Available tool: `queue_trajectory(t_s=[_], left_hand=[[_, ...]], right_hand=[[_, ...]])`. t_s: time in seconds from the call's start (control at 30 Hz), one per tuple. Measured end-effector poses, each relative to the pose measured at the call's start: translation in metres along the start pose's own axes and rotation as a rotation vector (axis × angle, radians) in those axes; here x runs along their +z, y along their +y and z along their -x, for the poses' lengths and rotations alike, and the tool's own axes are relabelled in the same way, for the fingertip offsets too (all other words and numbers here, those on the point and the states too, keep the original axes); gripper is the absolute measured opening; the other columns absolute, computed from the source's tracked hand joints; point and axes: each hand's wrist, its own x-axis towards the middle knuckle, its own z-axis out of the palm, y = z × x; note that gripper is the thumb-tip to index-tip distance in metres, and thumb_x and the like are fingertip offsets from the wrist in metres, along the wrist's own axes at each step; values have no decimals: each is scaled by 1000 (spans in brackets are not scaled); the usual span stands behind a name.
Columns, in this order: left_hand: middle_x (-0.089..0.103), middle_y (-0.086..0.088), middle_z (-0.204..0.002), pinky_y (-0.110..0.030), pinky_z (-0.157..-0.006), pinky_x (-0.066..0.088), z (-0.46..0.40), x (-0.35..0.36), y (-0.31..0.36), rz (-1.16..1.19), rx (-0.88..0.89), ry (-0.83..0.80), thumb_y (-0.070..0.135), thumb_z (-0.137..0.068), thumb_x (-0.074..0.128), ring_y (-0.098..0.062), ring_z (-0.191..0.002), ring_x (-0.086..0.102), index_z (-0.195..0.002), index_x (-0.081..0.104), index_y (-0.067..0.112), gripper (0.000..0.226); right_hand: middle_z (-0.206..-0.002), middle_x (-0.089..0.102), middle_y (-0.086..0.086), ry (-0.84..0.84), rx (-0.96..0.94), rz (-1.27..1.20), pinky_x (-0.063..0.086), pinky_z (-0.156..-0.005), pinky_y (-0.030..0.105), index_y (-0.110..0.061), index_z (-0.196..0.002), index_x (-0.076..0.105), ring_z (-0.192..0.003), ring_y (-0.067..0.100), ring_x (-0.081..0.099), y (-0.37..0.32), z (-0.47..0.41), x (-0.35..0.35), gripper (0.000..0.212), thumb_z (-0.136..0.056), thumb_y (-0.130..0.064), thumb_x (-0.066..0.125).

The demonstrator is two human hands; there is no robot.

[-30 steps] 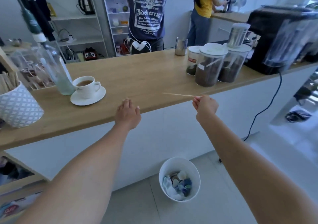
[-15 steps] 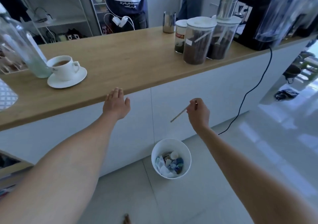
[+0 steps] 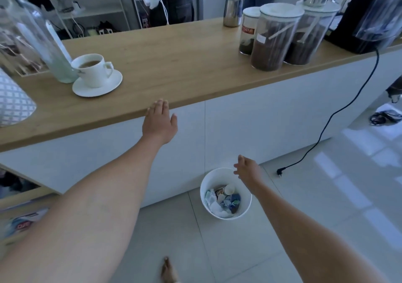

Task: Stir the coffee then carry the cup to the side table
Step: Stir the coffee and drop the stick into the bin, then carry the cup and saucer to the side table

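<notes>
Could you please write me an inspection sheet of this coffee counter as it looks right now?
Surface: wooden counter, middle bare.
Job's things: cup of coffee upright on its saucer, at the left; no stirrer seen.
Clutter: bottle touching the cup; three lidded jars and a steel jug at the right; patterned holder at the far left.
Grippers: left hand open, at the counter edge; right hand open and empty over the bin.
Cables: black cord hangs from the machine, plug lying on the floor.
Surroundings: shelves and a person behind the counter.
</notes>
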Motion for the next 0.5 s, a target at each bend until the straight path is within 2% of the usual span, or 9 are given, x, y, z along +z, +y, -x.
queue_trajectory(t_s=[0.17, 0.3, 0.5], left_hand=[[6, -13, -164, -37, -124, 3, 1, 4, 2, -13, 1, 22, 36, -103, 22, -26, -151, 3, -154, 10, 2, 62], [7, -13, -164, -38, -124, 5, 2, 3, 3, -10, -5, 20, 36, -103, 23, -26, -151, 4, -154, 11, 2, 62], [10, -8, -164, -41, -123, 6, 0, -19, -1, 14, 4, -61, 37, -103, 22, -23, -151, 9, -155, 14, 8, 60]], right_hand=[[-101, 69, 24, 22, -4, 39, 50, -88, 54, 8, -100, 58, -91, 37, 64, 0, -2, -2, 50, -98, -29, 26], [-104, 67, 24, 54, -33, 22, 51, -87, 55, 9, -105, 57, -93, 37, 64, -14, -7, -6, 50, -99, -31, 26], [-99, 69, 23, 96, -187, 89, 52, -83, 43, 4, -99, 59, -89, 35, 64, -68, -19, -8, 45, -99, -29, 28]])
